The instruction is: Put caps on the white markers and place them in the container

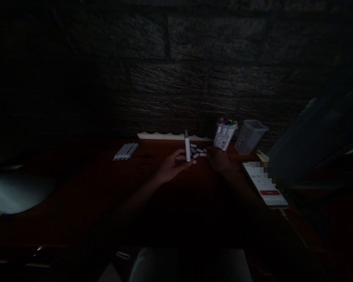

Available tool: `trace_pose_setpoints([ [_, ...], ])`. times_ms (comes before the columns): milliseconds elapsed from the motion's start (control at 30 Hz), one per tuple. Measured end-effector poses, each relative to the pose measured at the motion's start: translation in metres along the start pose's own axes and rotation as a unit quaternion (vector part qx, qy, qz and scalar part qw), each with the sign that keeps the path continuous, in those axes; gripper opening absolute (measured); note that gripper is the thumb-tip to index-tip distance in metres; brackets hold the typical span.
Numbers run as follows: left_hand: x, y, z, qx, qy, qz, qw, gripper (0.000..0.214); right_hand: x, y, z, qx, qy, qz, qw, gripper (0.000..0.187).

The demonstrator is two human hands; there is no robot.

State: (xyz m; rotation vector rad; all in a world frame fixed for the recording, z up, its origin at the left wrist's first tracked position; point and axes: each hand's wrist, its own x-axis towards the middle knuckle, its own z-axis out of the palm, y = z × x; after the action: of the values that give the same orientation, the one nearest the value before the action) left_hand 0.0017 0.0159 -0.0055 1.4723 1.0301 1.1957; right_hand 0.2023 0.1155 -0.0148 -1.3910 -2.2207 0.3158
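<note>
**Your reddish table (pixel 94 192)**

On it you have white markers (pixel 126 151) in a row at left, loose caps (pixel 195 155) mid-table, a filled marker box (pixel 222 141), a clear container (pixel 248 139) beside it, a lit phone (pixel 261 185), and a wavy-edged strip (pixel 161 136) behind.

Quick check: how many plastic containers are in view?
2. One container holds markers, just beyond the right hand; the other container stands right of it, beyond the phone. Dark areas could hide more.

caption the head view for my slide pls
Left hand holds a white, grey-tipped cylindrical marker upright; right hand is beside small whitish cylindrical pieces on a reddish-brown table.
</note>
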Motion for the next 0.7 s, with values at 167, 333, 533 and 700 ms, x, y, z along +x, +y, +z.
trace_pose_setpoints([
  [167, -0.002, -0.002, 0.003, 0.009, -0.015, -0.009, 1.0, 0.034, -0.003, 0.0, -0.003, 0.006, 0.002, -0.004, 1.0, 0.031],
  [333, -0.003, -0.003, 0.003, 0.051, -0.032, 0.007, 0.998, 0.031, -0.004, 0.0, -0.002, 0.015, 0.015, 0.009, 1.0, 0.032],
  [533, -0.003, -0.003, 0.003, 0.083, -0.028, 0.014, 0.996, 0.029, -0.004, 0.005, -0.012, 0.098, 0.065, 0.053, 0.992, 0.028],
  [700, -0.002, -0.004, 0.0, 0.113, -0.03, 0.029, 0.993, 0.026, -0.005, 0.002, -0.029, 0.324, 0.102, 0.068, 0.938, 0.034],
])
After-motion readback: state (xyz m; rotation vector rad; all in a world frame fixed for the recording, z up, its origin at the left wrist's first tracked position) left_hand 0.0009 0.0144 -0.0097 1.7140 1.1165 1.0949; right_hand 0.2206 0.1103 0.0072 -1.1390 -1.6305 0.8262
